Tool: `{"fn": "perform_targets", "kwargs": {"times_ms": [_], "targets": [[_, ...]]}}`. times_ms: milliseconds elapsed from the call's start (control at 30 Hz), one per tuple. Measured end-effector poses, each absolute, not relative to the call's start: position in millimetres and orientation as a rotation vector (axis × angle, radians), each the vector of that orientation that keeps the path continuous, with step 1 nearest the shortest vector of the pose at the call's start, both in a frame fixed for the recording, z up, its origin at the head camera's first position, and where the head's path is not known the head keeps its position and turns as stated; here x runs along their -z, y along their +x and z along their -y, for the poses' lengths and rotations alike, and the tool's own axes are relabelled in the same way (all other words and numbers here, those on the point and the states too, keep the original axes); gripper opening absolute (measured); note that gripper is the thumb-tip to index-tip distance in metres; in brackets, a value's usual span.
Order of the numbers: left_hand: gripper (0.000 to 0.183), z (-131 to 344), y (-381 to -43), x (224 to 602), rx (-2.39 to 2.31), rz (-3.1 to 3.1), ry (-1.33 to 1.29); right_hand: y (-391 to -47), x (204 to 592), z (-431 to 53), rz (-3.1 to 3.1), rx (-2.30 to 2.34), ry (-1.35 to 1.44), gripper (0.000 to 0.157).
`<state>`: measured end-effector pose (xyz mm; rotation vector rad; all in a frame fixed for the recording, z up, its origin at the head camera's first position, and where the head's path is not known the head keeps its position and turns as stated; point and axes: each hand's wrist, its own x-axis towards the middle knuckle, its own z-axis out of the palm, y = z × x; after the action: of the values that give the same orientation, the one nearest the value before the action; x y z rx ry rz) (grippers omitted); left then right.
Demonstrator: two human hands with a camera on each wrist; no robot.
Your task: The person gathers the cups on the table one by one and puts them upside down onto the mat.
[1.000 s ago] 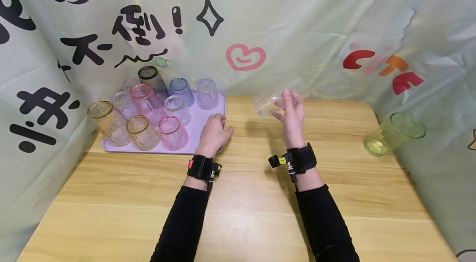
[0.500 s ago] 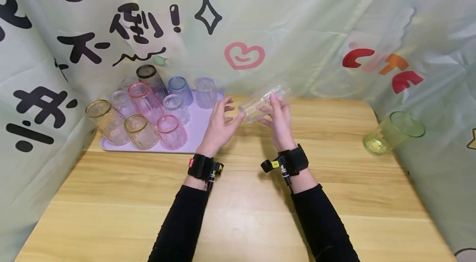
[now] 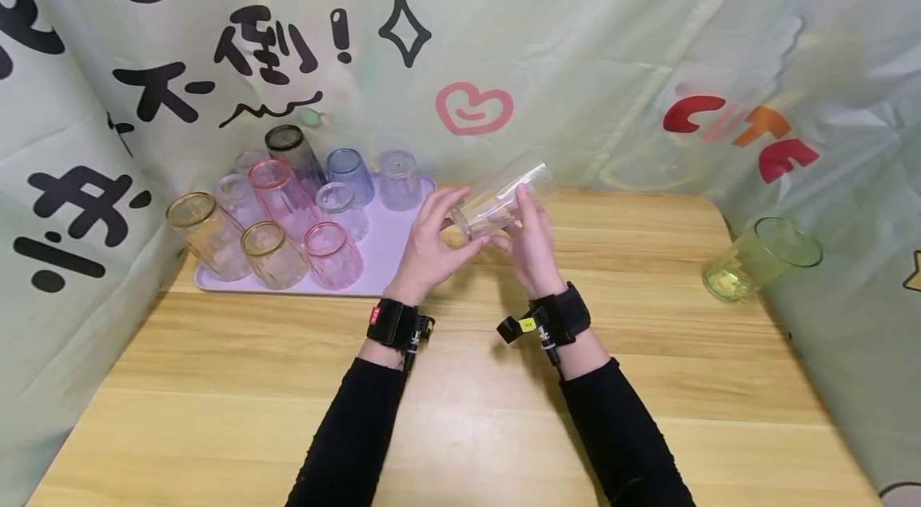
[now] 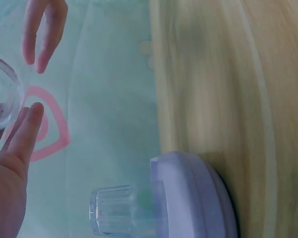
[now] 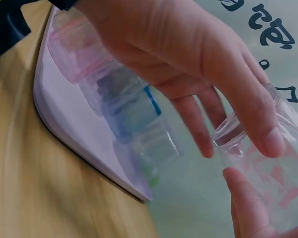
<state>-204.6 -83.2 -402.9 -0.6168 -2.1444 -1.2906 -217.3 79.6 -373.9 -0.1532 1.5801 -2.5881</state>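
Note:
A clear drinking glass (image 3: 496,199) is held tilted above the table, its thick end low and to the left. My right hand (image 3: 534,251) grips its side, thumb towards me. My left hand (image 3: 432,251) curls around the low end; in the right wrist view its thumb lies across the glass (image 5: 293,121). Only part of the right hand (image 5: 251,208) shows there. At the left wrist view's edge the glass (image 4: 5,94) is cut off. A lilac tray (image 3: 392,251), left of my left hand, bears several upside-down glasses in pink, amber, blue, grey and clear.
A green glass (image 3: 763,255) stands upright near the table's right edge. Behind the wooden table (image 3: 468,411) hangs a printed cloth (image 3: 576,51), with another fold along each side.
My right hand has brought the clear glass leftwards and turned its thick end down. My left hand has lifted from beside the tray and closed around that end.

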Motion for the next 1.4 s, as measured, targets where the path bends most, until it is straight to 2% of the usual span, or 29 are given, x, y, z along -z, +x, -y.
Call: {"fn": "perform_targets", "kwargs": {"times_ms": [300, 500, 700, 967, 1067, 1233, 1400], "targets": [[0.073, 81.8, -206.4, 400.4, 1.236, 2.08, -0.649, -217.2, 382.0, -76.0, -1.519, 2.546, -0.153, 0.056], [0.072, 80.9, -204.8, 395.6, 1.22, 2.041, -0.677, -221.6, 384.3, -78.7, -1.508, 2.591, -0.146, 0.05], [0.067, 84.5, -201.6, 384.8, 1.162, 1.993, -0.68, -223.9, 383.3, -82.5, -1.521, 2.66, -0.124, 0.065], [0.065, 94.9, -193.0, 366.2, 1.148, 1.916, -0.609, -225.9, 387.6, -83.6, -1.585, 2.658, -0.222, 0.039], [0.064, 99.1, -187.9, 354.7, 1.113, 1.847, -0.588, -225.8, 389.8, -80.3, -1.614, 2.633, -0.203, 0.042], [0.062, 104.6, -180.0, 337.4, 1.063, 1.729, -0.521, -224.4, 399.6, -70.5, -1.699, 2.552, -0.159, 0.063], [0.065, 115.7, -186.4, 344.8, 1.048, 1.72, -0.38, -232.8, 429.2, -60.5, -1.821, 2.408, -0.244, 0.068]]}}
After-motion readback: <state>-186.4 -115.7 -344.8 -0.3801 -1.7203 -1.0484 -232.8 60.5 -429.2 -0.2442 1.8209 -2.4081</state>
